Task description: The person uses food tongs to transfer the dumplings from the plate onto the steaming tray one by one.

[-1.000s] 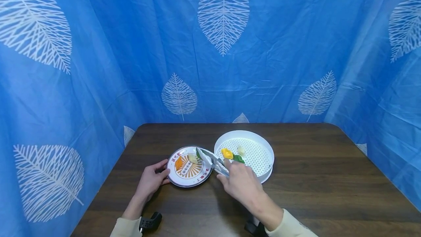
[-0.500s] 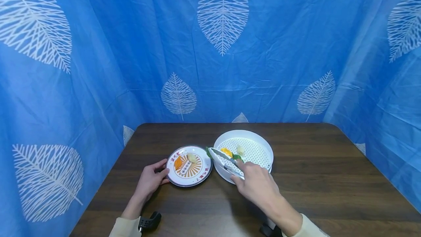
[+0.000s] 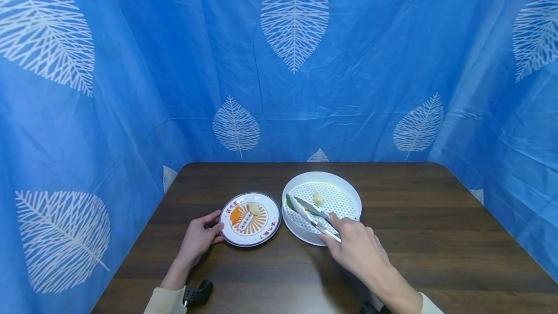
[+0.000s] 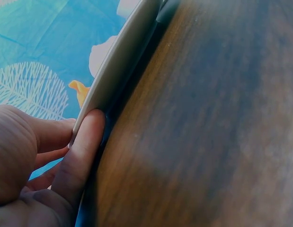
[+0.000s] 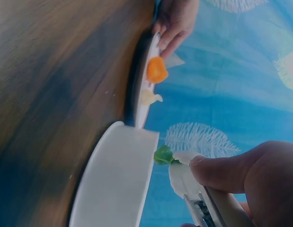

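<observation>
My right hand [image 3: 359,248] grips a pair of metal tongs [image 3: 326,230] with broad white tips. A small green food piece [image 3: 289,202] is caught at the tips, over the left part of a round white tray [image 3: 346,202] with a perforated base. My left hand [image 3: 198,241] pinches the left rim of a white printed plate [image 3: 273,207], thumb above and a finger beneath in the left wrist view. On that plate lie an orange piece [image 3: 235,215] and a pale piece [image 3: 254,209]. Another pale piece [image 3: 318,199] lies in the tray. The tongs mostly hide the tray's other pieces.
Plate and tray stand close side by side on a dark wooden table [image 3: 414,222]. Blue curtains [image 3: 370,62] with white leaf prints surround its back and sides. A black strap [image 3: 198,293] is on the left wrist.
The right hand has moved the tongs and the green piece rightward, from above the plate to over the tray. The left hand has stayed at the plate's rim.
</observation>
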The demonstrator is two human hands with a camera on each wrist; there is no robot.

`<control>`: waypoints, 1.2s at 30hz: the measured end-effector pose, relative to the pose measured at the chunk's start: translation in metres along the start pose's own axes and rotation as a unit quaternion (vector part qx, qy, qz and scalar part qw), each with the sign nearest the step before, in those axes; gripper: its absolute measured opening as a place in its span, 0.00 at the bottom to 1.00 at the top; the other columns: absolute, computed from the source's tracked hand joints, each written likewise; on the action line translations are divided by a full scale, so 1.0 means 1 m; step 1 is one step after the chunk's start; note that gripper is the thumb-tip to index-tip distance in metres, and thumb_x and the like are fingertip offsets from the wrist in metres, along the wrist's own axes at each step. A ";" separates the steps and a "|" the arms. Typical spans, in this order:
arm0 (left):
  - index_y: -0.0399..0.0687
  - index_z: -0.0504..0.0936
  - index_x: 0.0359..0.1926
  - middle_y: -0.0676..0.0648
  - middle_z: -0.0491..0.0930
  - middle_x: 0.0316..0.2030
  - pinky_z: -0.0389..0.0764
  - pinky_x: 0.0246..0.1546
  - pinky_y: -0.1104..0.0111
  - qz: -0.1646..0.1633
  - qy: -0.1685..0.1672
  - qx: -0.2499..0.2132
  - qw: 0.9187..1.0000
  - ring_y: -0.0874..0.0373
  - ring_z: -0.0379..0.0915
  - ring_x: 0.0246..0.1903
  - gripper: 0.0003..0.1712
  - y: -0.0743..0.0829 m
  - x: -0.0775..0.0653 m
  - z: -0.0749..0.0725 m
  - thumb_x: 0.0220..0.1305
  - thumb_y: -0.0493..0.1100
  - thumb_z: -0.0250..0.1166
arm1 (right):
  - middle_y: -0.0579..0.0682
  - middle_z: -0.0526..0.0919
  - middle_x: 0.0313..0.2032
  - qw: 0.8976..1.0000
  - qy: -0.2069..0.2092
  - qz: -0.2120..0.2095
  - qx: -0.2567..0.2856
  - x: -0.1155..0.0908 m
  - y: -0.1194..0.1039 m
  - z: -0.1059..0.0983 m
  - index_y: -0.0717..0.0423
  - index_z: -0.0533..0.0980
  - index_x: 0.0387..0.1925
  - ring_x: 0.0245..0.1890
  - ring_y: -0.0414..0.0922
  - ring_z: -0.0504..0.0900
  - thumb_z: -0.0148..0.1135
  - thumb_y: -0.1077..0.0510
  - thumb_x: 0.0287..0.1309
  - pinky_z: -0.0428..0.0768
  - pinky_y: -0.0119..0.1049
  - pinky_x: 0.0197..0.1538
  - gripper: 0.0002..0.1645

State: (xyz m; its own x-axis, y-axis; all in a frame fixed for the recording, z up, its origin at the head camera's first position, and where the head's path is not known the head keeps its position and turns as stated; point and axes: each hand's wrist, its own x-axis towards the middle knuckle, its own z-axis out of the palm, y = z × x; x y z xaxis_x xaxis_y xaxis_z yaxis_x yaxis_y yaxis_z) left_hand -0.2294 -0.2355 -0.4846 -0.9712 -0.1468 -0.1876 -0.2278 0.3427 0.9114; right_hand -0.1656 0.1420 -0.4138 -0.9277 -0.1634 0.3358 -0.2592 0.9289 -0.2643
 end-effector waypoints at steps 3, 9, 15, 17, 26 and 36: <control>0.42 0.68 0.75 0.31 0.68 0.67 0.89 0.38 0.69 0.000 0.000 0.003 1.000 0.59 0.82 0.37 0.32 0.000 0.000 -0.001 0.74 0.38 0.63 | 0.54 0.88 0.36 1.000 -0.008 0.004 -0.006 -0.002 0.006 -0.001 0.48 0.83 0.56 0.29 0.56 0.86 0.75 0.43 0.56 0.82 0.53 0.28 0.28; 0.42 0.67 0.75 0.31 0.68 0.66 0.89 0.38 0.69 0.003 -0.002 0.002 1.000 0.58 0.82 0.37 0.32 0.001 0.000 -0.002 0.74 0.38 0.63 | 0.55 0.88 0.39 0.999 -0.041 0.025 -0.011 -0.004 0.014 -0.002 0.51 0.83 0.59 0.26 0.46 0.79 0.75 0.43 0.57 0.78 0.43 0.24 0.31; 0.42 0.67 0.76 0.31 0.68 0.66 0.89 0.38 0.70 0.003 -0.003 0.003 1.000 0.58 0.81 0.36 0.32 0.002 0.001 -0.002 0.74 0.38 0.63 | 0.54 0.87 0.41 0.996 -0.077 0.047 -0.007 -0.004 0.018 -0.003 0.52 0.82 0.62 0.26 0.45 0.74 0.75 0.43 0.57 0.72 0.37 0.23 0.33; 0.42 0.67 0.76 0.31 0.68 0.65 0.89 0.38 0.70 0.003 -0.003 0.003 1.000 0.58 0.81 0.36 0.32 0.002 0.001 -0.002 0.74 0.38 0.63 | 0.53 0.86 0.40 0.995 -0.085 0.050 -0.005 -0.004 0.019 -0.002 0.53 0.82 0.62 0.25 0.45 0.73 0.75 0.43 0.57 0.69 0.36 0.23 0.34; 0.43 0.67 0.76 0.32 0.68 0.65 0.89 0.38 0.71 0.000 -0.005 0.005 1.000 0.57 0.80 0.36 0.32 0.000 0.001 -0.002 0.74 0.38 0.62 | 0.52 0.84 0.36 0.994 -0.095 0.054 -0.010 -0.004 0.021 0.000 0.53 0.82 0.61 0.24 0.45 0.72 0.75 0.43 0.56 0.66 0.35 0.22 0.34; 0.41 0.67 0.76 0.31 0.67 0.66 0.89 0.38 0.71 0.002 -0.007 0.003 1.000 0.58 0.81 0.36 0.32 0.000 0.000 -0.001 0.74 0.38 0.62 | 0.53 0.85 0.38 0.993 -0.098 0.060 -0.001 -0.004 0.020 0.000 0.54 0.81 0.62 0.24 0.44 0.72 0.75 0.42 0.56 0.67 0.36 0.22 0.36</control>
State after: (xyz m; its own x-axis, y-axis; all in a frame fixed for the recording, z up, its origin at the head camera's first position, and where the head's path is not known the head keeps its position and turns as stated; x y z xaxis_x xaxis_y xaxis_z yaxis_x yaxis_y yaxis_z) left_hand -0.2296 -0.2366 -0.4844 -0.9731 -0.1328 -0.1881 -0.2236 0.3496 0.9098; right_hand -0.1669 0.1608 -0.4202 -0.9863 -0.1130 0.1205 -0.1438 0.9462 -0.2898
